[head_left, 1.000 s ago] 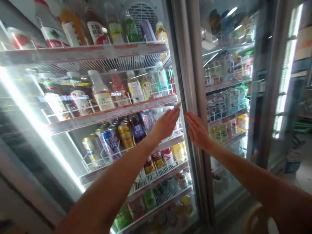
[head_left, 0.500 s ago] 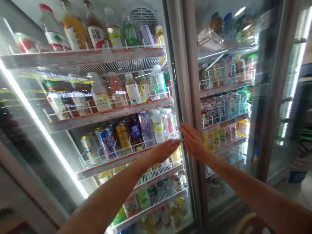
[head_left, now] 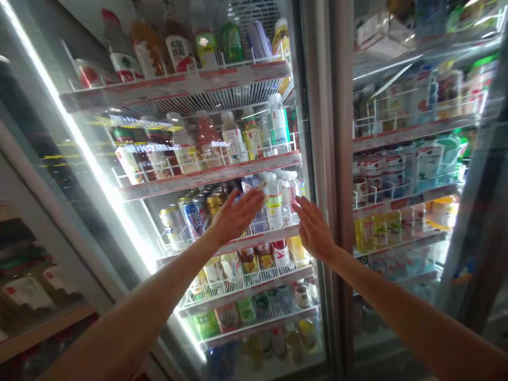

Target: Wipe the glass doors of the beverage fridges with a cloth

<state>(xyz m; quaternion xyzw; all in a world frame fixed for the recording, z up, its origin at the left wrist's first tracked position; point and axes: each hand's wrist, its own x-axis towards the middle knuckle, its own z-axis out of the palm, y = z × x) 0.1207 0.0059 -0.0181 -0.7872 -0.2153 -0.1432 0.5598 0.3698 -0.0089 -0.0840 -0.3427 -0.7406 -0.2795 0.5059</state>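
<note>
My left hand is raised in front of the glass-door drinks fridge, fingers stretched out, with nothing in it. Behind it are several cans, among them a blue one, and a clear bottle with a green and yellow label. My right hand is held up with straight fingers beside the metal door frame, also holding nothing. Just past its fingertips stands a bottle with a pink label. Whether either hand touches the glass I cannot tell.
Upper shelves carry several juice bottles; lower ones hold cups and more bottles. To the right, a second fridge section shows jugs and bottles such as a yellow one. A bright light strip runs down the left side.
My hands have moved apart from near the door frame, the left one going left and up. The view has shifted left and closer, so the fridge sits further right.
</note>
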